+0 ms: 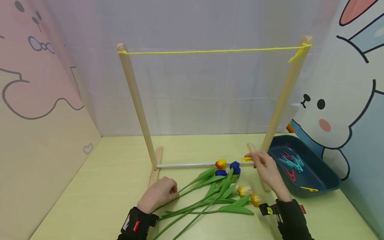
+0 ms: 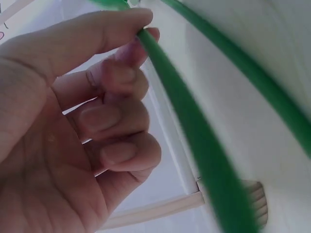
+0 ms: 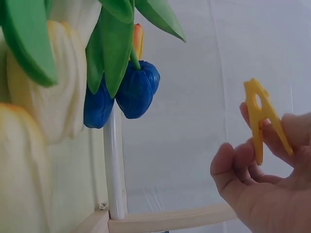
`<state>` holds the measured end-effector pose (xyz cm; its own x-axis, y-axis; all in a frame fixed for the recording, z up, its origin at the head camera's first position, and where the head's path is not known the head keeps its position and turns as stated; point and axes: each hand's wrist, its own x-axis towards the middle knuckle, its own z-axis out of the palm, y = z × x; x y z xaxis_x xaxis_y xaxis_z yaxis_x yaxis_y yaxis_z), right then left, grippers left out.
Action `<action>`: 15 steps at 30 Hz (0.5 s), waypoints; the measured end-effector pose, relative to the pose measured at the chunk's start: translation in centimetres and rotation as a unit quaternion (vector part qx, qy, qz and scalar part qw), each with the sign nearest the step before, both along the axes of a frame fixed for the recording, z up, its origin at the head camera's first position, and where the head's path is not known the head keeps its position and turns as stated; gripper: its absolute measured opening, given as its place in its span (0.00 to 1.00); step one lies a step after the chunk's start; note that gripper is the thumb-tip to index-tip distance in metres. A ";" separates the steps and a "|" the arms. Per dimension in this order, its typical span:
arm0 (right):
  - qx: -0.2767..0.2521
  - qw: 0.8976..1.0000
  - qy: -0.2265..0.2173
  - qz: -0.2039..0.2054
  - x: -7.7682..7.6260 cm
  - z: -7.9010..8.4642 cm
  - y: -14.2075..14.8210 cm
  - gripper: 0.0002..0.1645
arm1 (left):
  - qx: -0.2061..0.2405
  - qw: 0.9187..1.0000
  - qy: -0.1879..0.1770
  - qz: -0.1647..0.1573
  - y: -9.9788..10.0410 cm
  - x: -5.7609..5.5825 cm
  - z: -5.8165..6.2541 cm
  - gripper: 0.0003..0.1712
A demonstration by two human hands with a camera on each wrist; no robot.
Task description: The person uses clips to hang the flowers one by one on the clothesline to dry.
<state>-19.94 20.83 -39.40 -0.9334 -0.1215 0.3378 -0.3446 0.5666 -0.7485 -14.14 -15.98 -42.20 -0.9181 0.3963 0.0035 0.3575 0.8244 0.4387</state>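
Note:
My left hand (image 1: 159, 195) pinches a green tulip stem (image 2: 180, 107) between thumb and index finger at the left side of a bunch of artificial tulips. The other fingers curl loosely below. The bunch lies on the table, with a red-yellow tulip (image 1: 220, 163), blue tulips (image 1: 235, 166) and cream-yellow tulips (image 1: 245, 191) at its right end. My right hand (image 1: 265, 168) holds a yellow clothespin (image 3: 262, 119) by its legs, near the foot of the right post. The clothespin's jaws point away from the fingers.
A wooden frame has a left post (image 1: 136, 103), a right post (image 1: 286, 96), a white bottom rod (image 1: 186, 165) and a yellow string (image 1: 210, 51) tied across the top. At right stands a dark blue basin (image 1: 318, 166) with red, turquoise and yellow clothespins.

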 end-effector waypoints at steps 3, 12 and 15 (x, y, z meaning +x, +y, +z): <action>-0.035 0.999 0.014 -0.009 0.0 -0.1 -0.1 0.22 | -0.008 1.000 0.025 0.010 -0.2 0.1 0.4 0.07; -0.285 0.947 0.101 0.108 0.0 -0.2 0.3 0.06 | -0.022 0.991 0.108 0.075 -0.3 0.2 1.0 0.08; -0.314 0.935 0.115 0.120 0.1 -0.1 0.3 0.05 | -0.024 0.985 0.147 0.092 -0.4 0.2 1.1 0.09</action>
